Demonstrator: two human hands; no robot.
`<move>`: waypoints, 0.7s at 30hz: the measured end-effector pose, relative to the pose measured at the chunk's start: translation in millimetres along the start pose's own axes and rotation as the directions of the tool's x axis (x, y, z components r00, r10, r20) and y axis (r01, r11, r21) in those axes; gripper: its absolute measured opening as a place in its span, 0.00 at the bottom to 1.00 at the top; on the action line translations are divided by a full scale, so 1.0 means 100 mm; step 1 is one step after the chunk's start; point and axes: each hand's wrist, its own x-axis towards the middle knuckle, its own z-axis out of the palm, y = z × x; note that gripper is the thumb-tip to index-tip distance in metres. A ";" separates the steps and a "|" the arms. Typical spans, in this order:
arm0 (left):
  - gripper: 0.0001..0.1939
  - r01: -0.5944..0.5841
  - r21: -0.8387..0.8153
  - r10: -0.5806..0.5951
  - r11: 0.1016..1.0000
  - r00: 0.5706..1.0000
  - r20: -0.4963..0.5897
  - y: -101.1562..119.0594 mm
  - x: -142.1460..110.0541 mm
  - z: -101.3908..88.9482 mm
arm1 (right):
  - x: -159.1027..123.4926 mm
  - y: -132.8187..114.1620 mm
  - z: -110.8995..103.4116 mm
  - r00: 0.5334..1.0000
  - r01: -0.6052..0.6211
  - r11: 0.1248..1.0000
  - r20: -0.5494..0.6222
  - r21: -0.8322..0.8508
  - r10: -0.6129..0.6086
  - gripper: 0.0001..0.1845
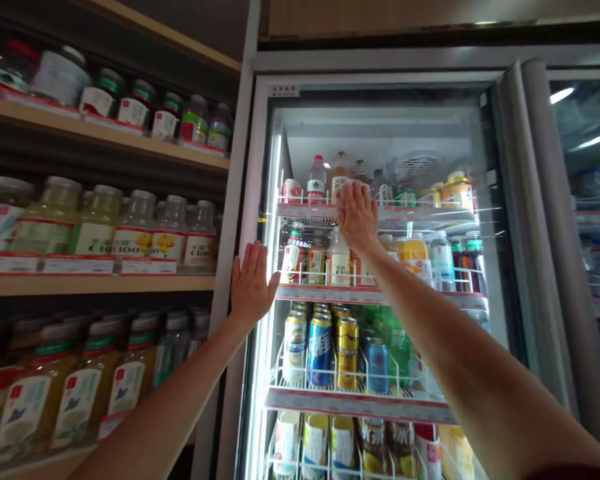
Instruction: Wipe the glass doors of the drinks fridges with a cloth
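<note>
My left hand point(253, 283) lies flat against the left side of the cooler's door frame point(247, 220), fingers stretched up and thumb out to the right. My right hand point(359, 217) is raised to the glass door point(430, 127), palm toward it and fingers extended. It covers part of the top shelf; whether anything is under the palm is hidden. Behind the glass, close to that hand, stand a bottle with a red cap point(317, 179) and an amber bottle point(340, 173). Below them, an orange juice bottle point(417, 257) sits on the second shelf.
Beer cans point(347, 353) fill a wire rack lower in the cooler. At left, open shelves point(100, 285) hold rows of bottles point(97, 223). A tall grey door handle point(550, 233) runs along the right, beside a second glass door point(585, 167).
</note>
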 end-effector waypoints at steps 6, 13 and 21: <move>0.30 -0.036 0.051 0.034 0.998 0.998 0.053 -0.16 -0.27 -0.21 | -0.14 -0.68 0.25 0.875 0.452 0.888 0.155 0.083 -0.459 0.29; 0.29 0.040 0.077 -0.047 0.996 0.995 0.083 -0.41 -0.34 -0.46 | 0.01 -0.79 0.26 0.962 0.245 0.960 0.086 0.133 -0.257 0.28; 0.31 0.185 0.086 -0.199 0.979 0.960 0.198 -0.51 -0.39 -0.77 | -1.40 -1.08 0.29 0.605 0.601 0.673 0.305 0.431 -0.736 0.28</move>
